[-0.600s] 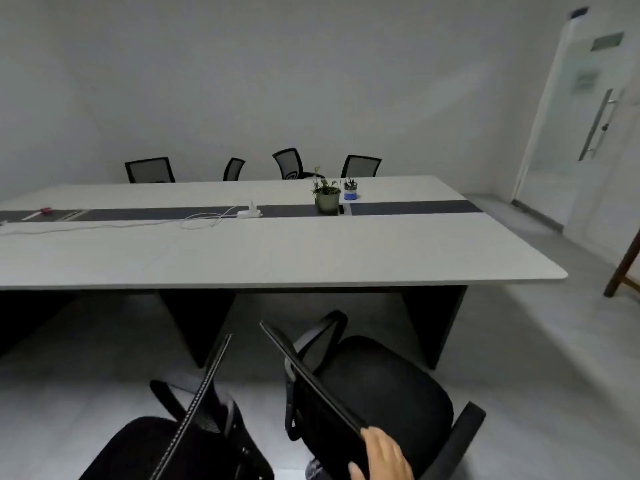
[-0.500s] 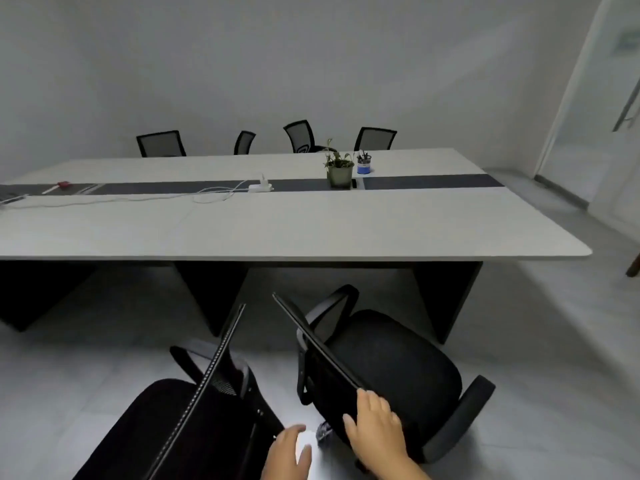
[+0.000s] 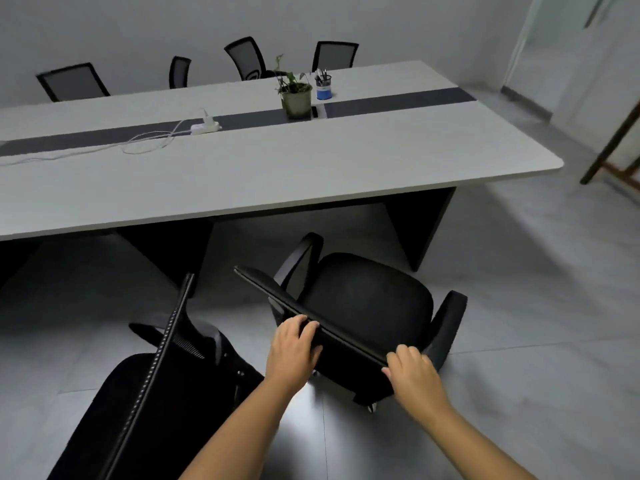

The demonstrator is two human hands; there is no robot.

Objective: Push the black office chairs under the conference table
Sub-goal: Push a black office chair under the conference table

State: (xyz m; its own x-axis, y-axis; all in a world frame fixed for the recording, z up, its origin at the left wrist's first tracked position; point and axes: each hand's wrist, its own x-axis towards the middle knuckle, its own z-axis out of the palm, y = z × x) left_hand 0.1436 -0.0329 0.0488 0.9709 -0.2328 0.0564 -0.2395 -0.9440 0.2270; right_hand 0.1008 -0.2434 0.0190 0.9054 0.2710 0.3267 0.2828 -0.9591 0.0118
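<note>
A black office chair (image 3: 367, 299) with armrests stands on the floor in front of the long grey conference table (image 3: 263, 168), its seat facing the table. My left hand (image 3: 292, 344) grips the top edge of its backrest near the middle. At the right end of that same edge, my right hand (image 3: 412, 374) holds on. A second black chair (image 3: 152, 393) stands to the left, turned sideways, touched by neither hand. Several more black chairs (image 3: 247, 58) sit along the table's far side.
On the table stand a potted plant (image 3: 294, 93), a blue pen cup (image 3: 323, 86) and a white power strip (image 3: 205, 127) with a trailing cable. Dark table legs (image 3: 419, 223) flank the gap under the top. A wooden stand (image 3: 613, 150) is at the right, near a door.
Both hands have come up from the bottom of the view and taken hold of the backrest's top edge. The view has tilted downward and moved closer to the chair.
</note>
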